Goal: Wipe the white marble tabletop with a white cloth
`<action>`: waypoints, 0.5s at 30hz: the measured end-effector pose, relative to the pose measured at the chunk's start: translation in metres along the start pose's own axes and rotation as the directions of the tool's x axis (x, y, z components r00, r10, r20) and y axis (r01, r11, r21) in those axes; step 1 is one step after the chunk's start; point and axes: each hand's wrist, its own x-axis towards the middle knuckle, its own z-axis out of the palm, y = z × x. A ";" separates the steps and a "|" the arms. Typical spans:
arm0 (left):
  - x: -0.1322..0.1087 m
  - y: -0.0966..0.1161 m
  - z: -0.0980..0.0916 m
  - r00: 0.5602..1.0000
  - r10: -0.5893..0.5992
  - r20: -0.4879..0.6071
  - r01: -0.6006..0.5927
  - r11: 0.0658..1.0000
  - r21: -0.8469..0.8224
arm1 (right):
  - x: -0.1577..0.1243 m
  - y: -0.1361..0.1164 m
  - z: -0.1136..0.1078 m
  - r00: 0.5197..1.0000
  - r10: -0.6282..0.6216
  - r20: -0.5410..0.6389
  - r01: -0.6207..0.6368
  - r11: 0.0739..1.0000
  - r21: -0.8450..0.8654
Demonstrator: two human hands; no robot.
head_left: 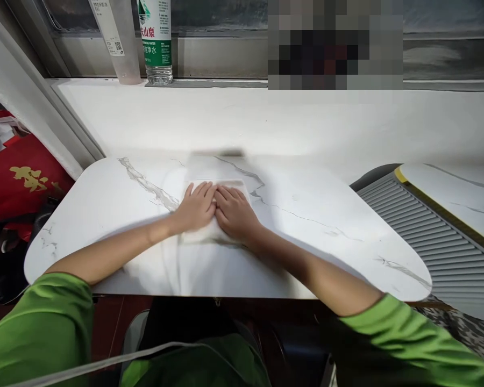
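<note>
A folded white cloth [204, 235] lies flat near the middle of the white marbled table [314, 199]. My left hand [196, 205] rests palm down on the cloth's left part, its fingers stretched forward. Beside it, my right hand [234, 210] presses flat on the right part of the cloth. The two hands touch at the fingertips and thumbs. Much of the cloth is hidden under them.
On the window ledge behind the table stand a water bottle [158, 43] with a green label and a frosted cup [119, 48]. A red bag [28, 177] is at the left. To the right are a grey ribbed panel [411, 236] and another marbled surface [460, 196].
</note>
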 end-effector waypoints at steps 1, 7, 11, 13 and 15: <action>0.015 -0.011 0.000 1.000 -0.011 -0.003 0.011 1.000 -0.002 | 0.017 0.008 0.005 1.000 0.009 0.006 -0.009 1.000 0.009; 0.100 -0.066 -0.001 0.997 -0.027 -0.067 0.024 0.999 -0.048 | 0.102 0.053 0.032 0.996 0.088 -0.034 -0.085 0.994 0.069; 0.128 -0.084 0.002 0.995 -0.013 -0.097 0.007 0.998 -0.063 | 0.126 0.069 0.042 0.991 0.117 -0.062 -0.111 0.989 0.097; 0.131 -0.087 0.003 0.994 -0.014 -0.106 0.007 0.998 -0.070 | 0.128 0.073 0.044 0.992 0.112 -0.064 -0.105 0.989 0.106; 0.129 -0.085 0.004 0.994 -0.020 -0.111 0.012 0.997 -0.077 | 0.127 0.073 0.043 0.993 0.103 -0.065 -0.096 0.990 0.104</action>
